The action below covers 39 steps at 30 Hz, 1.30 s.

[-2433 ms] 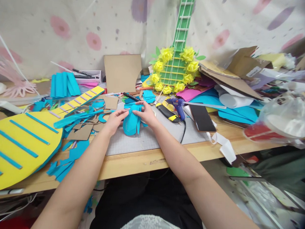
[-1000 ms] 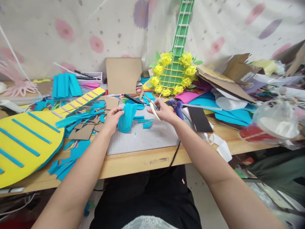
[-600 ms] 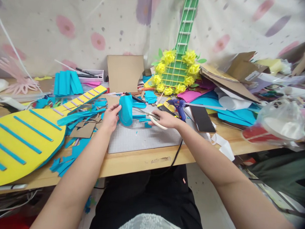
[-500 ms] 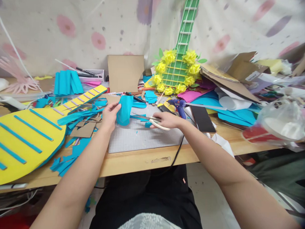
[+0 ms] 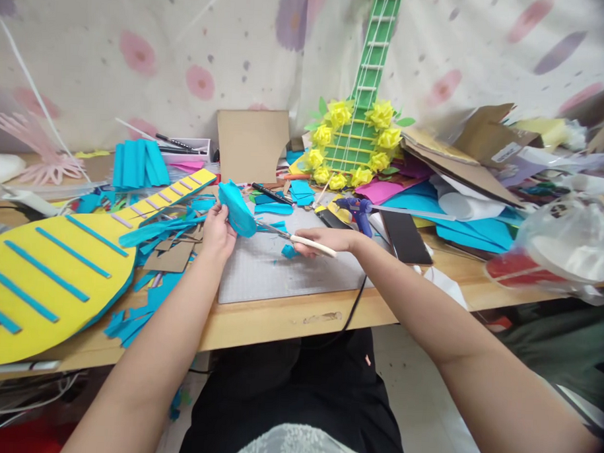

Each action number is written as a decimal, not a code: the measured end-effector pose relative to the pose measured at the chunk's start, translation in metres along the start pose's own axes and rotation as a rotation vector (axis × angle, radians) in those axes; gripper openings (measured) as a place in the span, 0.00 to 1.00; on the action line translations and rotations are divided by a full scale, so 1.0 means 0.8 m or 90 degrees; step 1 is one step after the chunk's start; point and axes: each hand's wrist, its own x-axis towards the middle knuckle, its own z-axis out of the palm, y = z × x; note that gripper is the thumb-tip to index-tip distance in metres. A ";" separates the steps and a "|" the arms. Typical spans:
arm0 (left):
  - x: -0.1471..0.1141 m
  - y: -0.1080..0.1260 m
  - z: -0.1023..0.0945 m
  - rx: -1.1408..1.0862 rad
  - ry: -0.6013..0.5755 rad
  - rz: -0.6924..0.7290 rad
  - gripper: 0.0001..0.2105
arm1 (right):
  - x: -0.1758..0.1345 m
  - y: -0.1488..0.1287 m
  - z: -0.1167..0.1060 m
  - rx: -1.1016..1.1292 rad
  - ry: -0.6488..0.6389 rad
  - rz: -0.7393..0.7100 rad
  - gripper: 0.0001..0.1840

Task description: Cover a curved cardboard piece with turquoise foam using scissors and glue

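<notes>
At edge of blue paper [image 5: 239,214] — scissors [image 5: 298,239]

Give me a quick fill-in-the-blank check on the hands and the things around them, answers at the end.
1. The left hand holds a sheet coloured ____.
2. The right hand holds a pair of ____.
3. The flowers on the green guitar are coloured ____.
4. In this view, the phone lies to the ____ of the glue gun.

Missing words: blue; scissors; yellow; right.
</notes>
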 end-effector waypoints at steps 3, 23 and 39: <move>0.001 0.001 0.000 -0.012 0.009 -0.005 0.05 | 0.002 -0.002 0.003 0.032 -0.008 -0.035 0.24; -0.002 -0.018 0.002 0.050 0.014 0.113 0.13 | 0.016 -0.003 0.003 0.079 0.025 -0.079 0.25; -0.015 -0.004 0.003 0.200 -0.088 0.121 0.12 | 0.008 -0.004 -0.035 -0.113 -0.010 0.090 0.25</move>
